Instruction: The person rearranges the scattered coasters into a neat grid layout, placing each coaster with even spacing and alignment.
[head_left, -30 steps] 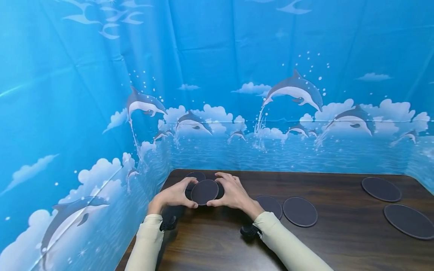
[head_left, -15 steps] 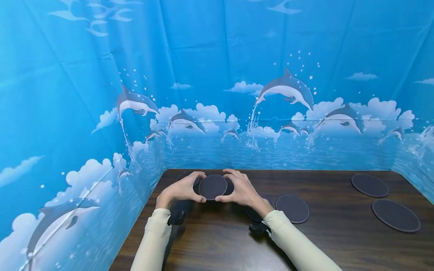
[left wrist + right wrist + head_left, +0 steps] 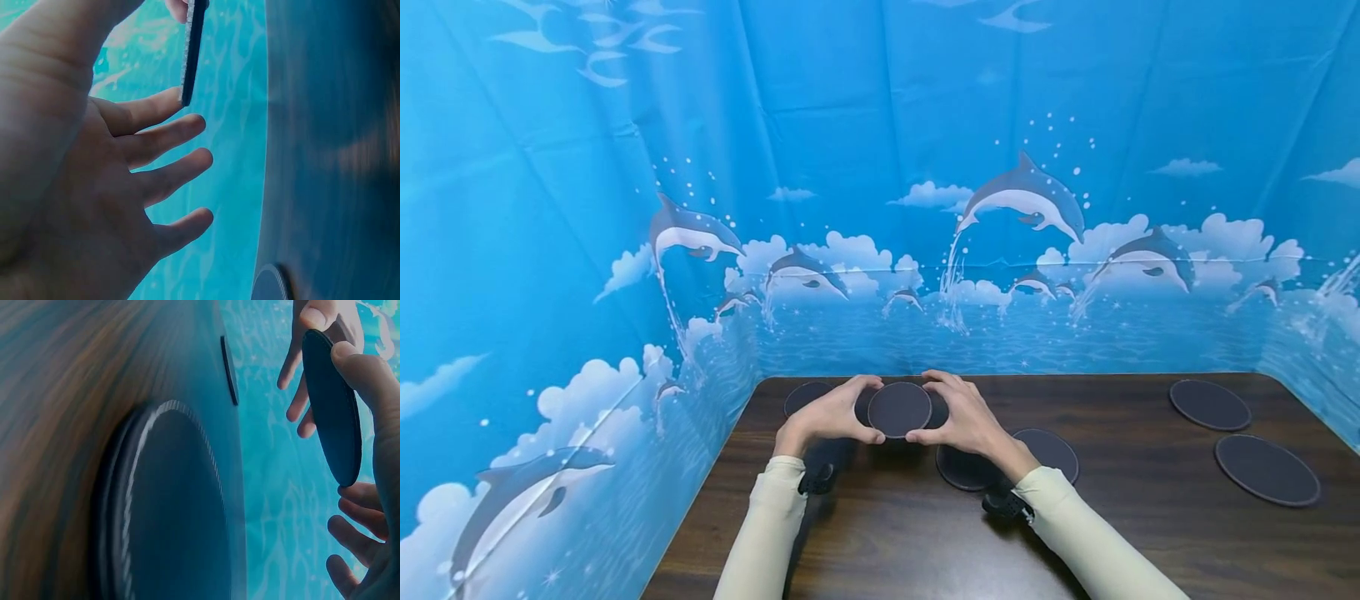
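Between my two hands a round dark coaster (image 3: pixel 899 409) with a stitched rim is held up above the table. My left hand (image 3: pixel 829 414) pinches its left side with thumb and index finger, and my right hand (image 3: pixel 962 419) does the same on the right. From the left wrist, the coaster (image 3: pixel 192 56) shows almost edge-on at the index fingertip, while the other fingers of the left hand (image 3: pixel 106 187) are spread away from it. In the right wrist view the coaster (image 3: pixel 330 412) stands tilted, with the right thumb (image 3: pixel 365 372) on its upper rim and a fingertip at its lower end.
Several similar coasters lie on the dark wooden table (image 3: pixel 887 533): one at the back left (image 3: pixel 803 397), one partly under the right wrist (image 3: pixel 961 468), its neighbour (image 3: pixel 1051 452), and two at right (image 3: pixel 1210 405) (image 3: pixel 1267 469). A blue dolphin-print curtain (image 3: pixel 850 167) surrounds the table.
Both hands have moved right together with the held coaster, away from the back-left coaster, which shows more now. The head view has shifted slightly. The grip looks the same.
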The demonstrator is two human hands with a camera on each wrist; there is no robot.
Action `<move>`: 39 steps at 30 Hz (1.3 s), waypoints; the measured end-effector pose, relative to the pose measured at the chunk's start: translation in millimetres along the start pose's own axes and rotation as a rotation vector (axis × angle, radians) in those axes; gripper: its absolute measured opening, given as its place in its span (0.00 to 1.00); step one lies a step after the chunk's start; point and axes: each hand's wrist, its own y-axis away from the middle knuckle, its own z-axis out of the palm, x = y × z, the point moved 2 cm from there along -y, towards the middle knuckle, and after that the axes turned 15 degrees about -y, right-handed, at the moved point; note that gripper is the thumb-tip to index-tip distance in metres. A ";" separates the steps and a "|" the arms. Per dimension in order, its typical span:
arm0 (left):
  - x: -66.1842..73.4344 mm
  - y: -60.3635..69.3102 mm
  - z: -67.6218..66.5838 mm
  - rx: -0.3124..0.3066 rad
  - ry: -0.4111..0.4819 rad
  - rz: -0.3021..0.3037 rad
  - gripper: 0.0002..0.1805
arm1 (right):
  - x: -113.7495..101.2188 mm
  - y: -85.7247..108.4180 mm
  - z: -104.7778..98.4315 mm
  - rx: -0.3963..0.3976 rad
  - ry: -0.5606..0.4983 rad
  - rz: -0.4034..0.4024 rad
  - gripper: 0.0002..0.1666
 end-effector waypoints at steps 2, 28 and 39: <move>6.7 -6.9 3.5 0.000 0.009 0.012 0.55 | 3.4 5.3 -8.2 0.014 0.007 0.005 0.53; 98.3 -91.9 65.3 0.003 -0.199 0.189 0.53 | 49.5 85.8 -103.5 0.069 0.037 0.086 0.52; 137.9 -110.6 85.5 0.010 -0.311 0.258 0.50 | 55.0 118.5 -137.2 0.068 0.040 0.110 0.52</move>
